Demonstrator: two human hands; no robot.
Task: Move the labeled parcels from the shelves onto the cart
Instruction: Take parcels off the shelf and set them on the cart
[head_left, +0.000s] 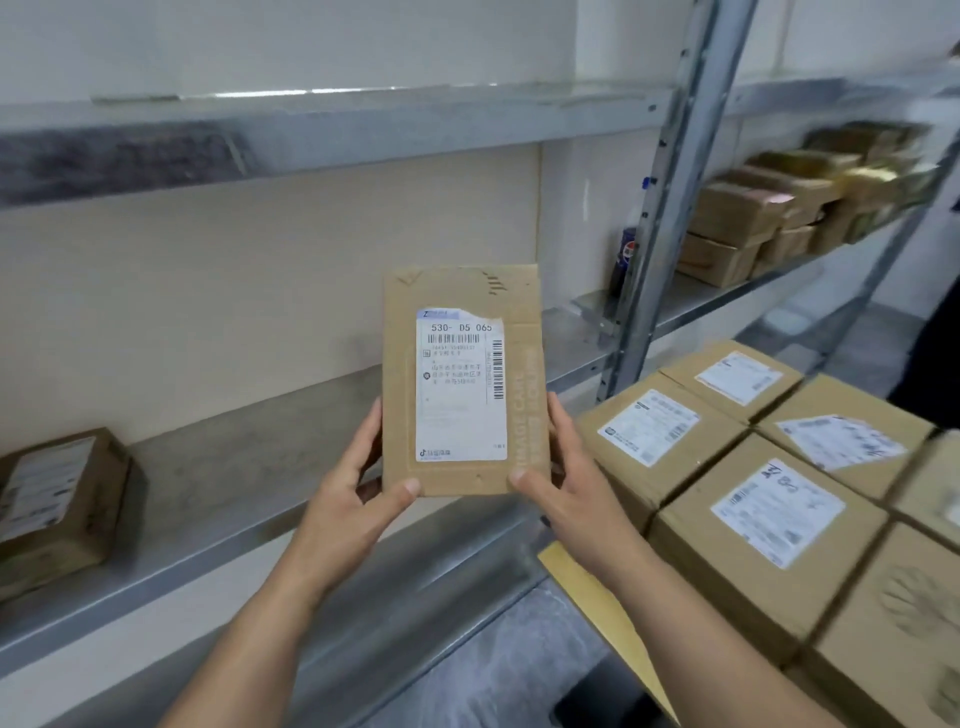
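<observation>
A flat brown cardboard parcel (462, 379) with a white shipping label is held upright in front of the shelf, label facing me. My left hand (358, 483) grips its lower left edge, thumb on the front. My right hand (561, 473) grips the lower right edge the same way. To the right, several labeled brown parcels (769, 514) lie packed side by side on the cart, whose yellow deck edge (582, 587) shows below them. One more labeled parcel (57, 499) lies on the metal shelf (218, 488) at the far left.
A grey upright post (665, 208) divides the shelving. Behind it, a second shelf bay holds several stacked brown boxes (769, 218) and a dark soda bottle (626, 254). An upper shelf board (311, 130) runs overhead. Dark clothing of a person (935, 364) shows at the right edge.
</observation>
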